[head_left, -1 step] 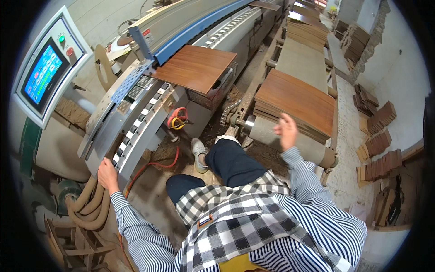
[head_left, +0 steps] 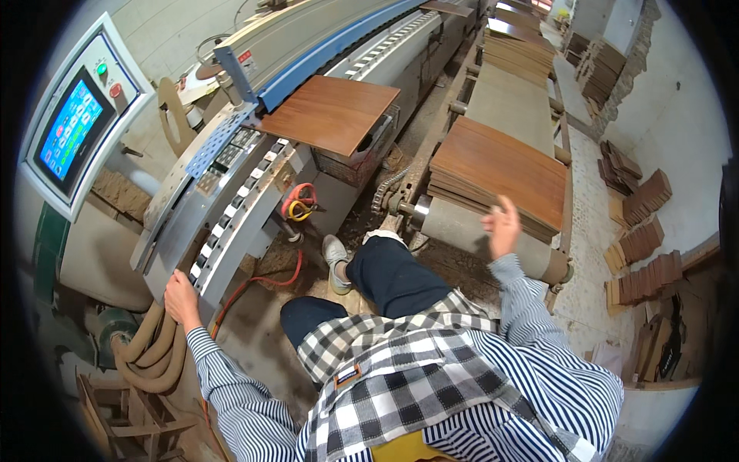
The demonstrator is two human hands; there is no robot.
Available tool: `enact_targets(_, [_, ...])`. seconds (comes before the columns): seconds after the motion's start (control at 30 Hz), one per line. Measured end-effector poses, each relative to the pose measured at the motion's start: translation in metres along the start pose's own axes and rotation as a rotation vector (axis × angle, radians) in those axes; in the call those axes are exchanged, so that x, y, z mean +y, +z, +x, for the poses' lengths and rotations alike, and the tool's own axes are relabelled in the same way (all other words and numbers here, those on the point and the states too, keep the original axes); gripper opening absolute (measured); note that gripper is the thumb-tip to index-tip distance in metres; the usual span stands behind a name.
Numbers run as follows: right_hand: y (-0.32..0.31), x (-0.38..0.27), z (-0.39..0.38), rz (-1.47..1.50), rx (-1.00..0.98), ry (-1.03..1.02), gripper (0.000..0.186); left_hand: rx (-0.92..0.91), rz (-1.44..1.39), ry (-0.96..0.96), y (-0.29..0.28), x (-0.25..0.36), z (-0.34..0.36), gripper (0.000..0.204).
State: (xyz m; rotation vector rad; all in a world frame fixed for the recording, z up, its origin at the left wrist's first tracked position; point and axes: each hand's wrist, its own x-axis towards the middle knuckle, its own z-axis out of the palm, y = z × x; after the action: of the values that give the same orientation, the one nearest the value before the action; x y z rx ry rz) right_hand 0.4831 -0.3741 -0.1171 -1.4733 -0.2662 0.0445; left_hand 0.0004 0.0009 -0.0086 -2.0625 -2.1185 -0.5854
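Note:
My left hand (head_left: 182, 296) has its fingers curled on the end of the machine's grey metal infeed table (head_left: 173, 254), beside its row of rollers (head_left: 235, 212). A brown wood-veneer panel (head_left: 323, 115) lies on the machine further along, against the blue guard. My right hand (head_left: 503, 227) is raised with fingers apart and loosely bent, holding nothing, over the near end of a conveyor, just in front of a stack of brown panels (head_left: 496, 169). Whether it touches the stack is hard to tell.
A control panel (head_left: 79, 121) stands at upper left. Red and yellow handwheels (head_left: 299, 202) are below the machine. Coiled hoses (head_left: 142, 358) lie lower left. More panels (head_left: 519, 46) are further along the conveyor (head_left: 509, 108); board piles (head_left: 639, 208) line the right wall. My legs are between machine and conveyor.
My right hand has moved a little to the right and slightly down. My left hand stays on the table's end.

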Motion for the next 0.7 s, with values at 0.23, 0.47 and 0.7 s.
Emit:
enact_targets(0.23, [-0.148,0.009,0.043,-0.133,0.449,0.078,0.048,0.023,0.006,0.031,0.009,-0.006,0.006,0.047])
enact_targets(0.47, [-0.137,0.038,0.042,-0.056,0.612,0.059,0.022,0.011,-0.014,-0.004,0.009,-0.005,0.007,0.046])
enact_targets(0.7, [-0.107,0.015,-0.024,0.414,0.073,0.363,0.014,0.007,-0.028,-0.015,0.005,-0.005,0.005,0.046])
